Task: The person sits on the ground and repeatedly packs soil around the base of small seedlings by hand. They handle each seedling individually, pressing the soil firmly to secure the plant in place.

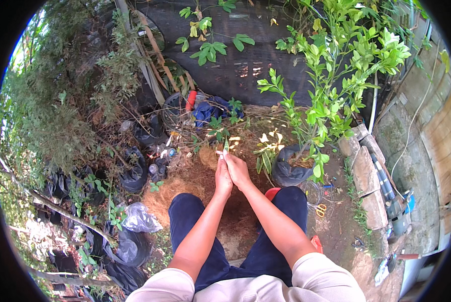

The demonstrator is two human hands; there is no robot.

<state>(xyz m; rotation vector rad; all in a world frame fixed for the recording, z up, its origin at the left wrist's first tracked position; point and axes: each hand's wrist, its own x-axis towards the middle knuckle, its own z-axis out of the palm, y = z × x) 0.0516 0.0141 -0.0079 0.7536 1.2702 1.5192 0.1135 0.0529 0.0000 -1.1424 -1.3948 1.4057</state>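
Observation:
Close together, my left hand point(223, 176) and my right hand point(237, 170) meet in front of my knees, palms near each other. A small green leaf with pale edges point(226, 144) stands up from between the fingertips; which hand grips it is hard to tell. Just beyond the fingers lies a clump of brown coconut fibre point(208, 156), and a larger heap of the fibre point(172, 194) is beside my left knee. A plant with long pale-edged leaves point(265, 160) grows right of my hands.
A black grow bag point(291, 170) holds a leafy shrub at right. Scissors with yellow handles point(321, 210) lie near coiled wire. Stone blocks point(368, 181) edge the soil. At left are a clear plastic bag point(140, 218), black grow bags point(134, 170) and a conifer point(67, 120).

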